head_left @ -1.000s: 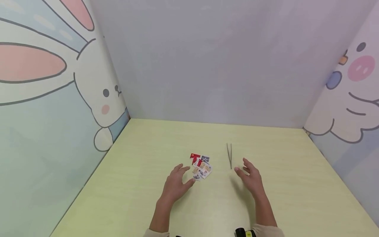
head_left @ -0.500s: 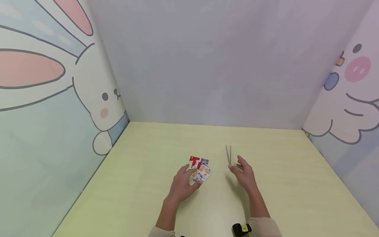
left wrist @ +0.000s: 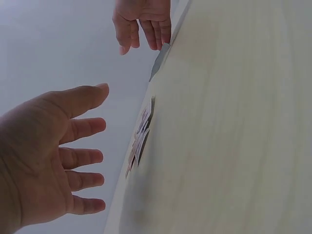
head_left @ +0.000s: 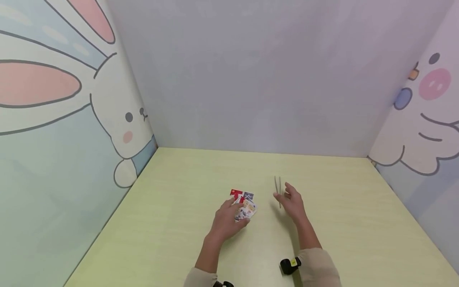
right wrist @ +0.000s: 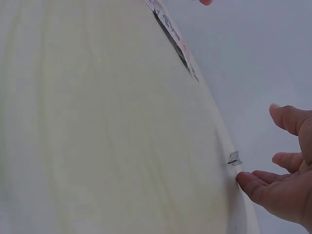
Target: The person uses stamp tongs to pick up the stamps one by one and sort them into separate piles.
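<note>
A small overlapping pile of printed paper pieces that look like postage stamps [head_left: 248, 206] lies on the table, some red, others pale. Over the pile's near left side hovers my left hand [head_left: 225, 222], its fingers spread and holding nothing; in the left wrist view a gap separates it from the stamps [left wrist: 139, 141]. To the right lie metal tweezers [head_left: 280, 184], their two tips pointing away from me. My right hand [head_left: 292, 204] is at the tweezers' near end, thumb and fingers apart. A fingertip is close beside the tweezers [right wrist: 235, 158] in the right wrist view; contact is unclear.
The pale wood-look table [head_left: 172, 223] is bounded by a grey back wall [head_left: 251, 79]. Side panels carry a cartoon rabbit [head_left: 118, 103] on the left and a cartoon pig [head_left: 426, 103] on the right. A black wrist device [head_left: 288, 266] sits at my right sleeve.
My left hand has moved right, over the stamps. My right hand has moved left and slightly forward to the tweezers. The stamps and tweezers lie where they were.
</note>
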The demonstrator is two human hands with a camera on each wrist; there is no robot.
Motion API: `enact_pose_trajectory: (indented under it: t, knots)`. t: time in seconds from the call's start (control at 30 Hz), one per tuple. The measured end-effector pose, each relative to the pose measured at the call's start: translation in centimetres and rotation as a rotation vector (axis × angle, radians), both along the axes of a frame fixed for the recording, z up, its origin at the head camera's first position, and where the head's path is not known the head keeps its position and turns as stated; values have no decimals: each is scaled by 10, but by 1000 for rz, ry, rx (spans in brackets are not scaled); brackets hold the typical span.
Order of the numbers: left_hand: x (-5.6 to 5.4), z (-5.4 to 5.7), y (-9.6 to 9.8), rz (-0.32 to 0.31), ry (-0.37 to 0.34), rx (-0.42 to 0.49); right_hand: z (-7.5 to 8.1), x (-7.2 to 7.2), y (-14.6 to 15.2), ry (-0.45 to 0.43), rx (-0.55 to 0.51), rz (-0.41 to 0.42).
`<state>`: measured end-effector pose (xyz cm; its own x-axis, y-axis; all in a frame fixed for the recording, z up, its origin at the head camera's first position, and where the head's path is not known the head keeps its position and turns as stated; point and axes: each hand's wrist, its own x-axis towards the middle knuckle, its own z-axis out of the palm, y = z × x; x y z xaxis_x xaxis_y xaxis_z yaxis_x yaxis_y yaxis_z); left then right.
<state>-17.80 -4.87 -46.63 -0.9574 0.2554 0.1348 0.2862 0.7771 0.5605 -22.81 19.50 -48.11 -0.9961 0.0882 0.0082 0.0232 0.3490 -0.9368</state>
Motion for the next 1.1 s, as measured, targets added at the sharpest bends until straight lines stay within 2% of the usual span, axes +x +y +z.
enact_pose_trajectory:
  t: [0.27,0.4,0.6,0.8,1.0,1.1]
  knots:
    - [-10,-5,0,-64,-39,-40,0,-13,-5,-12,55,11]
    - [-13,-9,1,-88,-59,-77,-1,-18,-8,-40,126,-44]
    - [-10,-11,1,-112,-88,-84,-3,-23,-12,-78,156,-105]
    - [-9,-11,2,-119,-78,-84,-7,-31,-12,-80,174,-133]
    - [-7,-12,4,-120,-78,-148,-15,-40,-10,-38,271,-177]
    - [-6,-14,5,-126,-63,-164,-15,-41,-11,-22,329,-191]
